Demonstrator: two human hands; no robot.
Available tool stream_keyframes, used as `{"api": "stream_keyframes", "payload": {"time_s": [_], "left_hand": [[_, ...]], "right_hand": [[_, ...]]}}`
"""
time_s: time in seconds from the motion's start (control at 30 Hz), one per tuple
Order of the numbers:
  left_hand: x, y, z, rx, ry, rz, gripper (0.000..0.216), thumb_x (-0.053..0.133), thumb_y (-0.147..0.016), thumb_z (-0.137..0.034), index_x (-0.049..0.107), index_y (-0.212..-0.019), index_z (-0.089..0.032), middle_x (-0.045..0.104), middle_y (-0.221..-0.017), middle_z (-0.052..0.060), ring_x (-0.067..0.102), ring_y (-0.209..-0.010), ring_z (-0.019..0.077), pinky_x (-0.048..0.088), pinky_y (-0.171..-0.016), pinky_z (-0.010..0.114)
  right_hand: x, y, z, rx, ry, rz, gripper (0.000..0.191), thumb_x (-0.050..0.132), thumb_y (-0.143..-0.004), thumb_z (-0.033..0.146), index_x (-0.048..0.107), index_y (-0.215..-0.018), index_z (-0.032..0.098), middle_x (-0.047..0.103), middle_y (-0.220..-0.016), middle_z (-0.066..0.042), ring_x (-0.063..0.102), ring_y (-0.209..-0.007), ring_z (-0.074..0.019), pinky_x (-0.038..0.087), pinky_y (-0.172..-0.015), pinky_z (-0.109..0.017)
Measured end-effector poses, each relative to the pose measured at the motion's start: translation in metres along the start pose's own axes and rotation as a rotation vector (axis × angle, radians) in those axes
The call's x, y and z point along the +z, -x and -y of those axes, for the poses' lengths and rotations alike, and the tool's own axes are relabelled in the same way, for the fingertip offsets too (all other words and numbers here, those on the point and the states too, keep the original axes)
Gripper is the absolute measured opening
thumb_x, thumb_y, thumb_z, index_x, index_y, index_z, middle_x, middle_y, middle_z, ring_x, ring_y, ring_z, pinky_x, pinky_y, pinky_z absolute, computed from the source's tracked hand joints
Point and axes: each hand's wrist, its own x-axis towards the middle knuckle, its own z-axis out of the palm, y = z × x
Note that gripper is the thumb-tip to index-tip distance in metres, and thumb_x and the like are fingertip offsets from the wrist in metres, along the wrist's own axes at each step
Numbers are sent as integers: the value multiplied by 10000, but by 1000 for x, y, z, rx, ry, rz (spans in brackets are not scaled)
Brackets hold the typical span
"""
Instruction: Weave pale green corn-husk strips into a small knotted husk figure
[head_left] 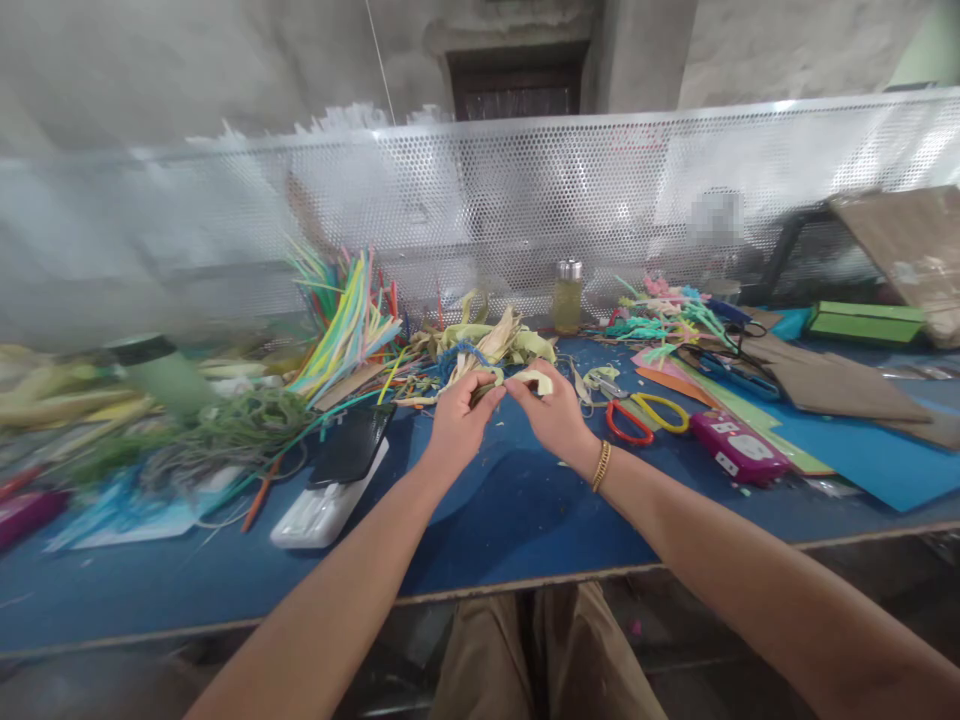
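My left hand (459, 415) and my right hand (556, 412) meet above the middle of the blue table, fingertips nearly touching. Both are closed in a pinch on a pale green strip that looks like corn husk (540, 382); its end curls up over the right fingers. A gold bracelet (601, 466) circles my right wrist. Just beyond the hands lies a heap of dried husks (501, 340) with some blue cord-like material in it. Scissors (646, 416) with red and yellow handles rest to the right of my right hand.
To the left are colourful fuzzy stems (349, 325), a tangle of green cord (232, 435), a green tumbler (166, 380) and a black phone (352, 445) on a white object. A glass bottle (568, 298) stands behind. A magenta case (739, 447), paper and cardboard (844, 392) lie right.
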Motion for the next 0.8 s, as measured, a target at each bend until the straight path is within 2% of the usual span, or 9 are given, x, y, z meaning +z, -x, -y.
{"api": "stream_keyframes", "payload": {"time_s": [0.17,0.27,0.37,0.5,0.63,0.8], "left_hand": [[-2,-3,4,-4,85,-32,160,717,-768,-341,668,-754,-189,479,-534,-38,410,-509,96,315,-508,216],[-5,-7,8,-14,183,-104,206,728,-758,-359,641,-718,-177,451,-515,-49,378,-486,77,301,-492,209],[-9,-11,14,-34,273,-184,241,762,-720,-364,625,-699,-167,462,-529,-53,379,-468,62,300,-469,202],[-10,-14,16,-137,357,-247,273,795,-667,-363,621,-678,-153,498,-549,-45,411,-454,54,312,-446,194],[-8,-13,8,-249,436,-290,272,810,-613,-317,606,-671,-147,508,-551,-50,391,-431,35,289,-420,171],[-7,-12,6,-245,403,-247,279,785,-614,-277,538,-584,-151,457,-526,-61,377,-442,33,276,-427,168]], "right_hand": [[0,1,6,44,-79,60,270,670,-791,438,517,-758,218,545,-676,17,499,-624,-128,430,-586,-271],[-1,3,7,72,-85,69,278,713,-751,383,496,-811,220,585,-708,8,549,-625,-134,461,-583,-272],[0,6,7,47,-32,81,202,677,-784,316,503,-825,223,619,-716,-2,600,-650,-149,493,-628,-284],[-1,12,12,-153,222,167,32,594,-856,253,607,-858,224,678,-774,-16,631,-719,-158,480,-697,-290],[-6,13,23,-384,476,245,138,539,-900,241,670,-923,207,706,-815,-45,624,-782,-183,452,-768,-323],[-9,10,26,-592,483,401,313,474,-878,94,657,-1111,196,718,-989,-57,609,-902,-187,441,-868,-349]]}}
